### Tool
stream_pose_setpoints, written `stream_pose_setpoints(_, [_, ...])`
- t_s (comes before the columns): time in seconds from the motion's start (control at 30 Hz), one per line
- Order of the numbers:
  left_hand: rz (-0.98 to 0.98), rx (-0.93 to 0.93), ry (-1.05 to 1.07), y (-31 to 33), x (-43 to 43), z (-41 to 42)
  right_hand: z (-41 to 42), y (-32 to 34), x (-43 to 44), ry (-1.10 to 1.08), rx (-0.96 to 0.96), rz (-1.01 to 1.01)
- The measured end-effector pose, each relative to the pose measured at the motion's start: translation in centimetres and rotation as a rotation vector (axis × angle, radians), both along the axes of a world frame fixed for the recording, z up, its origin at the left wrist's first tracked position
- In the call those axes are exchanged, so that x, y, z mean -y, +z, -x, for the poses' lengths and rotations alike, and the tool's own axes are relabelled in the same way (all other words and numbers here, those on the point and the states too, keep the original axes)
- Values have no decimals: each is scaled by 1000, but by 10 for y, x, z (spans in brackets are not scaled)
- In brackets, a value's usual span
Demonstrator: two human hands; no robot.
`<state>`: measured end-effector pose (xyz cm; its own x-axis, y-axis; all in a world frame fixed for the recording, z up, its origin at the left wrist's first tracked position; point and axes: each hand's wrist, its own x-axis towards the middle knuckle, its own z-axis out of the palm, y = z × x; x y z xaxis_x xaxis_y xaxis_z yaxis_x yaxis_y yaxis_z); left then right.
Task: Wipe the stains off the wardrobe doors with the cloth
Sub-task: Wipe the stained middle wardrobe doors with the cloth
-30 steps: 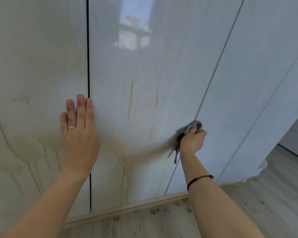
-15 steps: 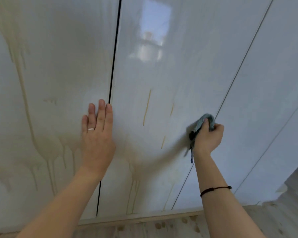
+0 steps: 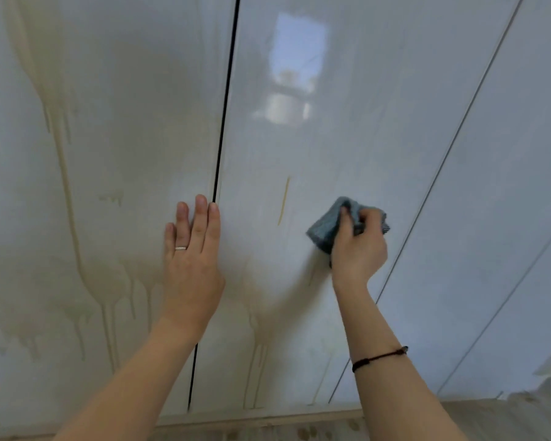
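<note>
Glossy white wardrobe doors fill the view. A thin dark gap (image 3: pixel 226 106) separates the left door (image 3: pixel 124 90) from the middle door (image 3: pixel 331 148), and a finer seam (image 3: pixel 442 163) runs down the middle door's right edge. The left hand (image 3: pixel 191 259) lies flat on the left door with its fingers straight and close together, the index finger touching the edge of the gap. The right hand (image 3: pixel 360 246) bunches a blue-grey cloth (image 3: pixel 325 229) in its curled fingers and presses it against the middle door, between the gap and the seam. A thin yellow streak (image 3: pixel 283 202) stands just left of the cloth, with bare door above it and between the two hands. Wide brownish drip stains (image 3: pixel 67 186) run down the left door, and fainter drips (image 3: pixel 258 361) reach the bottom of the middle one, above a wooden strip (image 3: pixel 268 420) at floor level. Half a second ago the cloth sat right at the seam; it has since slid left onto the door face and now covers the spot where a shorter streak showed. The left hand has stayed at the gap.
</note>
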<state>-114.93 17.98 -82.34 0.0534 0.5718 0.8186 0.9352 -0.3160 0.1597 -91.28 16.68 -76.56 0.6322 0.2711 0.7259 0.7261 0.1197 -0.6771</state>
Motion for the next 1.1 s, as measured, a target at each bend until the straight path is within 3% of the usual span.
stream_pose_setpoints(0.07, [17,3,-14,-1,2,0,-9,22,-3,-57,-263,-170])
stream_pose_setpoints(0.13, [28,11,-28,-2,3,2,11,30,-13,-39,-257,-186])
stream_pose_setpoints(0.17, [25,7,-40,-1,3,4,29,29,-18,-14,-156,-160])
stream_pose_setpoints(0.23, [6,-12,-54,3,2,10,69,14,-24,67,212,-53])
stream_pose_setpoints(0.33, [36,-25,-84,4,4,15,84,-26,-24,242,1073,80])
stream_pose_setpoints(0.37, [58,-9,-96,4,7,14,72,-24,-23,298,1276,91])
stream_pose_setpoints(0.43, [83,30,-115,6,12,10,46,11,-25,317,1483,67])
stream_pose_setpoints(0.5, [79,53,-135,9,14,9,38,67,-29,139,1382,-19])
stream_pose_setpoints(0.6, [26,95,-176,7,10,14,64,145,-34,-16,703,-76])
stream_pose_setpoints(0.67, [-27,149,-229,5,6,16,89,155,-41,-68,503,-140])
stream_pose_setpoints(0.7, [-60,177,-250,5,5,18,102,147,-42,-72,560,-148])
stream_pose_setpoints(0.8, [-161,228,-324,7,-1,25,122,62,-41,-4,1046,-112])
stream_pose_setpoints(0.87, [-179,218,-348,5,-1,33,111,-14,-39,139,1322,-74])
stream_pose_setpoints(0.93, [-152,213,-381,7,3,42,92,-45,-38,302,1486,-56])
stream_pose_setpoints(1.03, [-158,239,-372,9,5,43,75,8,-46,263,1615,-120])
stream_pose_setpoints(1.1, [-158,235,-369,9,6,39,85,77,-47,104,1478,-170])
